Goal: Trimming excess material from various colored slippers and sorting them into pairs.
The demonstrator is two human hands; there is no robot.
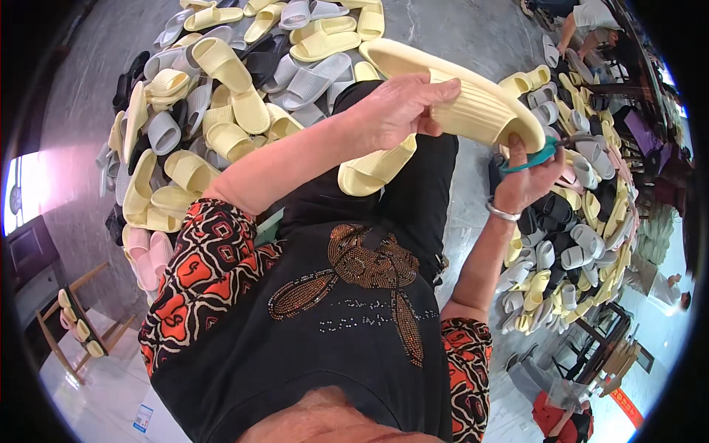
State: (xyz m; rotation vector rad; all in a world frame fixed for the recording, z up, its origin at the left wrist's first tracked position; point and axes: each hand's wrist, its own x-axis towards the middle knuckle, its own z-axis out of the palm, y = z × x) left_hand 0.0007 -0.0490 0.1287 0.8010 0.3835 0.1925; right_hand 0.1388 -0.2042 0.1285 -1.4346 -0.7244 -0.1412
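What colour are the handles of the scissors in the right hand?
Teal green; the scissors in the right hand show best in the head view.

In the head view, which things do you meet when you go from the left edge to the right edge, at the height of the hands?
Pile of yellow and grey slippers → left hand → pale yellow slipper it holds → right hand with teal-handled scissors → second pile of slippers.

Slipper heaps lie left [192, 96] and right [583, 214]; another slipper [373, 170] rests on the lap.
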